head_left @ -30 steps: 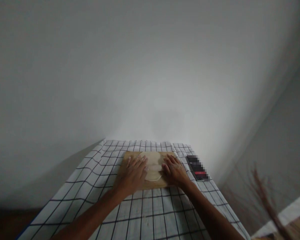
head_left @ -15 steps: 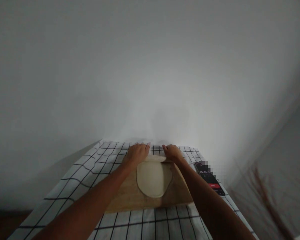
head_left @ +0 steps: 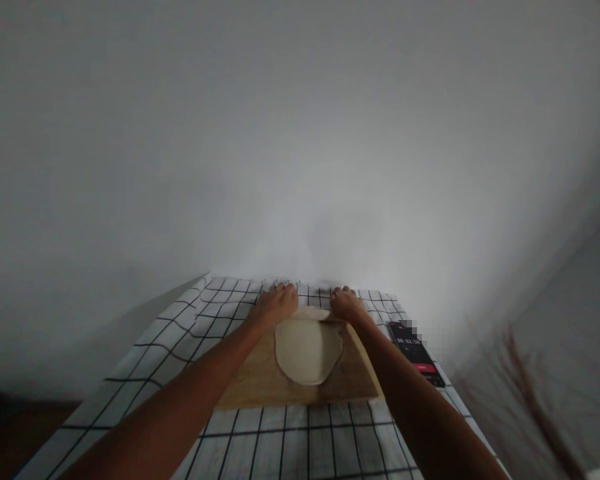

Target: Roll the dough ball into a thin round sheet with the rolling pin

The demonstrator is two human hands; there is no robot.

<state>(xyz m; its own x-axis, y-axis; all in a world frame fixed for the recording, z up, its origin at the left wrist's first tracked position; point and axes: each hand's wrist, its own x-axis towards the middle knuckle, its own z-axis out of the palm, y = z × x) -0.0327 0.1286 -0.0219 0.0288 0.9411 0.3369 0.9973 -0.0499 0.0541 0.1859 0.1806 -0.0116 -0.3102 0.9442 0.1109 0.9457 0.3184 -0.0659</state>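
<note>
A flattened, roundish sheet of pale dough lies on a wooden board. Across the dough's far edge runs a pale rolling pin, seen only between my hands. My left hand is closed over the pin's left end, knuckles up. At the right end, my right hand is curled round it in the same way. Both hands hide the pin's ends and the board's far corners.
A black-and-white checked cloth covers the table under the board. To the right, a phone showing a running timer lies near the table edge. A wall rises behind the table; bare brown branches stand at the right.
Both thumbs have drawn in and the hands have rolled forward a little over the pin. The board sits slightly higher in view as the camera shifts.
</note>
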